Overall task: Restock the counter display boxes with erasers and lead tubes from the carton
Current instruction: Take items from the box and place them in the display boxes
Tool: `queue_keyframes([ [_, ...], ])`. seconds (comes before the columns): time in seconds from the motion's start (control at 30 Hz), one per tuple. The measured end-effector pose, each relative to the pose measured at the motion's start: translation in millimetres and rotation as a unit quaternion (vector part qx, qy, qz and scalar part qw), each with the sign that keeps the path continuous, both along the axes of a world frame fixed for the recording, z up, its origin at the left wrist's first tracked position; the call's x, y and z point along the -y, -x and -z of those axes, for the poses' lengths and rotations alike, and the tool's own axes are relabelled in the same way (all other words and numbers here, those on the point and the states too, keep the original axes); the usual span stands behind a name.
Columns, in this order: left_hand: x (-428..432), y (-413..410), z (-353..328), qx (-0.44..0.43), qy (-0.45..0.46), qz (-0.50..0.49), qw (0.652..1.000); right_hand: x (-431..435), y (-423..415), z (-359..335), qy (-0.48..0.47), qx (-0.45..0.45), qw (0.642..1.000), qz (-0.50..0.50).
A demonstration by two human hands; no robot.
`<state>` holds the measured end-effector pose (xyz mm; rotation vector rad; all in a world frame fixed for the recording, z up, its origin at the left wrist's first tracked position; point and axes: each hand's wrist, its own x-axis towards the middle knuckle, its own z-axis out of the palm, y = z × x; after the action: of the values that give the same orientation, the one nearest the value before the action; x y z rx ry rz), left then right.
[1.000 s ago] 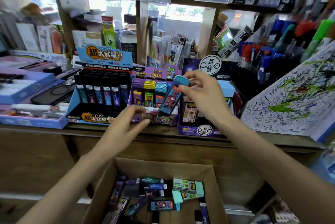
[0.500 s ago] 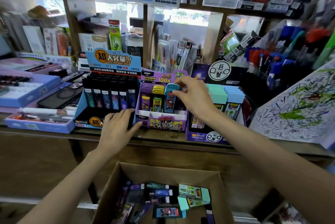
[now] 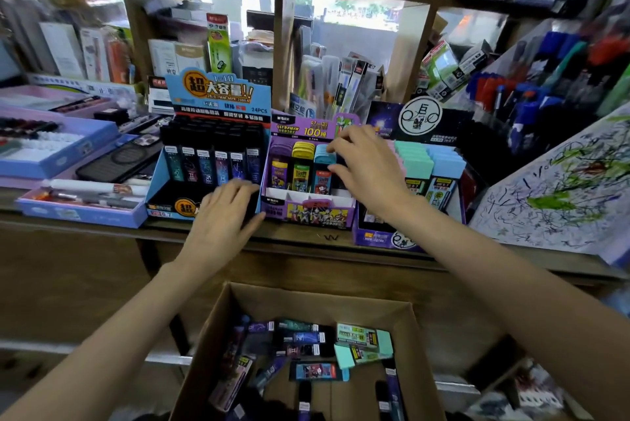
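Observation:
A purple display box (image 3: 306,214) on the counter holds purple, yellow and blue-capped lead tubes. My right hand (image 3: 370,170) reaches into it, and its thumb and fingertips pinch the blue-capped lead tube (image 3: 322,180), which stands in its slot. My left hand (image 3: 221,216) lies flat with spread fingers against the box's left front corner and the blue display box (image 3: 218,96) of dark tubes. To the right stands a dark purple box (image 3: 375,238) of mint and blue erasers (image 3: 429,161). Below the counter, an open carton (image 3: 306,296) holds loose tubes and mint erasers (image 3: 363,342).
Flat lilac stationery trays (image 3: 61,154) lie at the left of the counter. A scribbled test sheet (image 3: 562,188) leans at the right, with racks of pens (image 3: 531,90) behind it. Packed shelves rise behind the display boxes.
My right hand carried the blue-capped tube down from above the purple box and stood it in its slot. My left hand moved forward against the boxes' fronts.

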<state>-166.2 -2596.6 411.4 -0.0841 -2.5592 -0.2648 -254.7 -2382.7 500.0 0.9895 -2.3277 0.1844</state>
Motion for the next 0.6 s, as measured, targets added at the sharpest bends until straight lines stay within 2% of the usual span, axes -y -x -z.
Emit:
queue_keyframes([
  [0.07, -2.3, -17.9, -5.0, -0.022, 0.010, 0.033, 0.999, -7.6, -15.5, 0.6, 0.025, 0.016, 0.999, -0.018],
  [0.13, -4.6, -41.0, -1.4, -0.008, -0.014, 0.060, 0.998, -19.8, -38.0, 10.8, 0.063, 0.068, 0.995, -0.038],
  [0.3, -16.5, -92.8, 59.5, 0.109, -0.110, 0.107, 0.982, -54.8, -95.2, 86.7, 0.111, 0.256, 0.960, -0.028],
  [0.43, -29.7, -112.2, 119.0, 0.204, -0.187, 0.104, 0.955, -72.1, -122.4, 158.8, 0.101, 0.368, 0.924, 0.019],
  [0.6, -43.0, -122.6, 169.2, 0.302, -0.232, 0.084, 0.921, -79.7, -137.1, 230.5, -0.007, 0.472, 0.878, 0.082],
])
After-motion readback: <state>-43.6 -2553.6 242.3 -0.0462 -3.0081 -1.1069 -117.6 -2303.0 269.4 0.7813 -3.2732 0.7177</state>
